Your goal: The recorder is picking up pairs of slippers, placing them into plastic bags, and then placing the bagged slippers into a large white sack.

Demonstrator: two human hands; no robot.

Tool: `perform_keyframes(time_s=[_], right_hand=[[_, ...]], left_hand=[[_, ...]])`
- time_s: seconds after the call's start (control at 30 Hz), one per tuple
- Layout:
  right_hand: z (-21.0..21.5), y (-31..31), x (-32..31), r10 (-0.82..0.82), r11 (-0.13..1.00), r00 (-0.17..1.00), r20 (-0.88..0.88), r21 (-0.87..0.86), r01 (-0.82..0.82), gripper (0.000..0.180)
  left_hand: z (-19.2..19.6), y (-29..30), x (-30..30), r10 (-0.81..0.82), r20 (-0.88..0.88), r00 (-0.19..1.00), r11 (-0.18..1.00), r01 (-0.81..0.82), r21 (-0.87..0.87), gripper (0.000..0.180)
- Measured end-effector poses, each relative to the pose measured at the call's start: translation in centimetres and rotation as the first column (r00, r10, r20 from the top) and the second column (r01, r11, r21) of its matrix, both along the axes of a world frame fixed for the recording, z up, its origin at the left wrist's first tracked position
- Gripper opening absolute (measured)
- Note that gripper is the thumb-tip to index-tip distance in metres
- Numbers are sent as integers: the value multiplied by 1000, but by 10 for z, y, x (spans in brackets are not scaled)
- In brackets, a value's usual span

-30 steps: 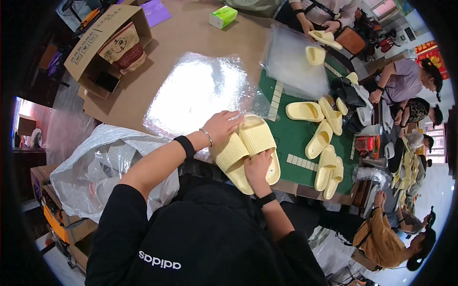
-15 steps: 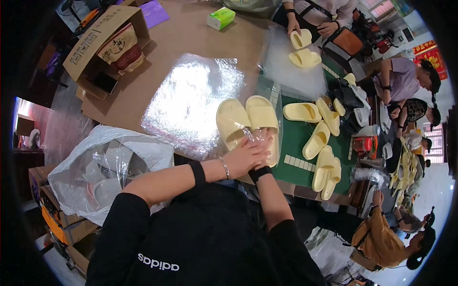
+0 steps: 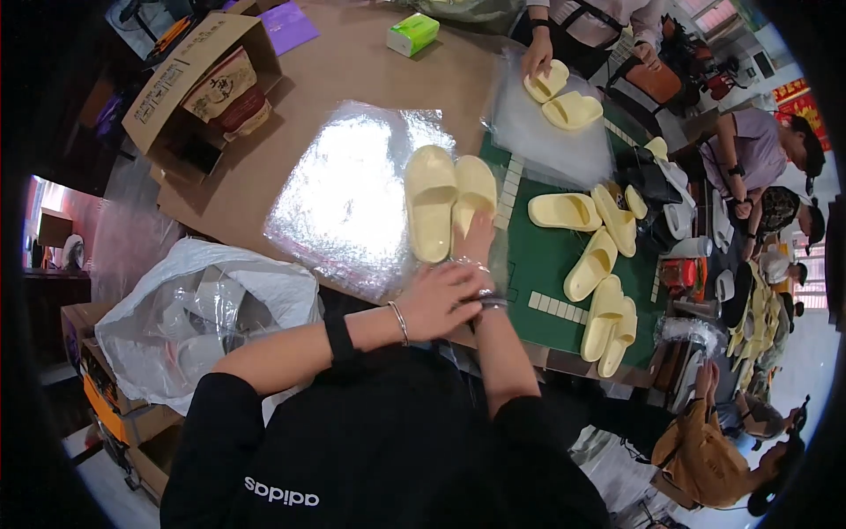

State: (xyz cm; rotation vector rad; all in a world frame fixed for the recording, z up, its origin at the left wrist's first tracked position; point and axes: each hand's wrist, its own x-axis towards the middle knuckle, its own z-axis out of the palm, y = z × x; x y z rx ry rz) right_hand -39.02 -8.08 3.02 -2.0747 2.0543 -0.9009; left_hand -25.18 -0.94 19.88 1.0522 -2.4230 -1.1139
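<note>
Two hands push a pair of pale yellow slides into a clear plastic bag on a crowded worktable.

The right hand (image 3: 478, 242) reaches into the bag's mouth with fingers laid flat against the heel of the right-hand slide, gripping nothing, while the left hand (image 3: 442, 301) lies folded over the right wrist, pinching the bag's edge. The pair of slides (image 3: 449, 204) sits side by side, touching, at 12 o'clock from the hands, inside the clear plastic bag (image 3: 352, 189) that spreads toward 10 o'clock. Loose slides (image 3: 592, 256) lie scattered on a green mat (image 3: 546, 264) at 3 o'clock. An open cardboard box (image 3: 189, 75) stands at 10 o'clock, well apart. Another person's hands (image 3: 536, 60) rest on a second bagged pair at 1 o'clock.
</note>
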Motion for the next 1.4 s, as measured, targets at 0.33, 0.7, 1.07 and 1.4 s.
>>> perform_keyframes(time_s=[0.33,0.7,1.07,1.4], right_hand=[[-25,230,-105,-428,857,867,256,419,300,19],[-6,76,-90,-268,722,954,133,683,107,47],[45,73,-93,-673,558,507,538,820,-129,21],[-3,64,-130,-693,707,-141,707,627,-327,23]], left_hand=[[-158,-24,41,643,626,443,402,-890,217,93],[-163,-20,48,426,590,686,570,-709,414,51],[-112,-55,71,219,409,886,796,-405,451,23],[-74,-69,83,444,139,885,491,-370,789,22]])
